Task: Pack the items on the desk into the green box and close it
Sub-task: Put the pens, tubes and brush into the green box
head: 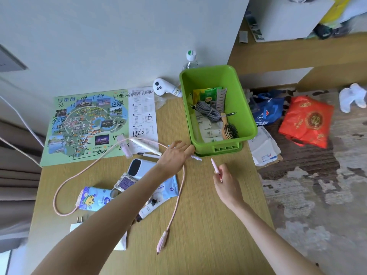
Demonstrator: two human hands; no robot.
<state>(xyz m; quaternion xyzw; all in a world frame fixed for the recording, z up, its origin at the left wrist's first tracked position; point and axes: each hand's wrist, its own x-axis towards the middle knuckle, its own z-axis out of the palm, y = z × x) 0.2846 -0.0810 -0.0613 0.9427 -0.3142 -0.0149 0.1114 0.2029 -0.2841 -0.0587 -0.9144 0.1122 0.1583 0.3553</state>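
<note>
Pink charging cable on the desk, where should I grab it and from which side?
Pinch the thick connector end, from above on its right side. It lies flat and alone on bare desk near the front edge, while the rest of the pink cable loops away under the left hand.

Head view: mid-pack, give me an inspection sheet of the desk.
Surface: wooden desk, partly covered by a scribbled map sheet.
Job's things: green box open, holding hairbrush and grey cord; power bank, wipes pack, charger plug outside it.
Clutter: white controller, water bottle by the wall.
Hands: left hand open at the box's near corner; right hand pinches a pink pen.
Cables: pink cable loops across the desk.
Surroundings: red bag and blue bag on the floor.
</note>
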